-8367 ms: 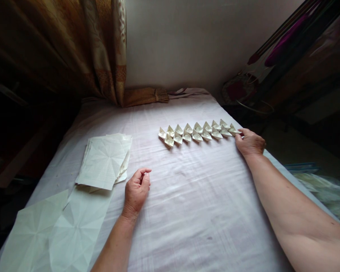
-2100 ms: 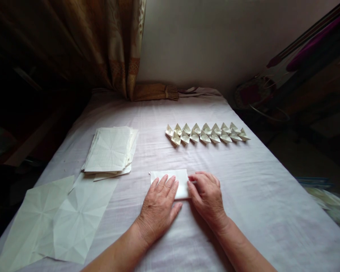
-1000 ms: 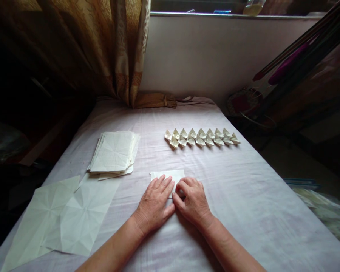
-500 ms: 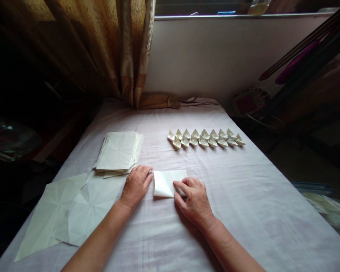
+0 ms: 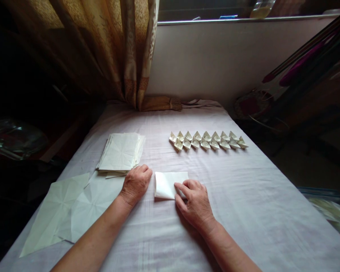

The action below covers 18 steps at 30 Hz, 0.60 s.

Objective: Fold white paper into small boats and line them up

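A white sheet of paper (image 5: 164, 186), folded into a small rectangle, lies flat on the cloth-covered table. My right hand (image 5: 193, 199) rests over its right part, thumb and index finger at the near edge and the other fingers curled on top. Just left of the folded paper, apart from it, my left hand (image 5: 137, 182) lies on the cloth with its fingers curled in; nothing shows in it. Behind that hand is a stack of creased paper sheets (image 5: 119, 153). Opened sheets with star-like creases (image 5: 89, 206) spread to the left, partly under my left forearm.
Two rows of small folded paper boats (image 5: 205, 140) stand at the back right of the table (image 5: 243, 211). A gold curtain (image 5: 130, 68) hangs at the back left, beside a pale wall (image 5: 204, 60). A plastic bag (image 5: 333, 211) is beyond the right edge.
My left hand has drawn back slightly from the folded paper's left edge and curled its fingers in. The right hand stays on the paper. The whole view has shifted a little.
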{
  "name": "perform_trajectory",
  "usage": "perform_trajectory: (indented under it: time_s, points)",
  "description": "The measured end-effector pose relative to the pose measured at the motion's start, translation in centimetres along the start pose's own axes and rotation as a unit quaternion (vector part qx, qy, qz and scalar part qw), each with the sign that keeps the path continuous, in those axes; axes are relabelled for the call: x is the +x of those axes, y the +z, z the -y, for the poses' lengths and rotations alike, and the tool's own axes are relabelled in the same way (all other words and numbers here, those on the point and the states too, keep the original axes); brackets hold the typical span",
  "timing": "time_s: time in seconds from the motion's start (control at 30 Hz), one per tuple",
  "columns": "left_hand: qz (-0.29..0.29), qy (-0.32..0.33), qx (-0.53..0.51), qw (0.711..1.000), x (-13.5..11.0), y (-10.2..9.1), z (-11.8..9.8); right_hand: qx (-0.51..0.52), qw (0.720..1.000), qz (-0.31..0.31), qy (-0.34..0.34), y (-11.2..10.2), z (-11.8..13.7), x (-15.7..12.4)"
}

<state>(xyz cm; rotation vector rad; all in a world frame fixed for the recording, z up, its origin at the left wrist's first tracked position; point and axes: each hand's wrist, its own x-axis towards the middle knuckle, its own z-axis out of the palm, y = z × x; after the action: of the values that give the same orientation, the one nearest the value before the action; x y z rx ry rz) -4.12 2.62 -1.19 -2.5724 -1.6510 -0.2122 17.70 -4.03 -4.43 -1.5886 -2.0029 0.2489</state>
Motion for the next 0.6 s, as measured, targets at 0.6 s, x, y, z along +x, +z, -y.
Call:
perform_trajectory:
  time_s: [0.6]
  points:
    - [-0.100,0.108,-0.064,0.987,-2.2,-1.4,-3.1,-0.020,0.999,-0.018,-0.025,-0.3,0.1,-0.1]
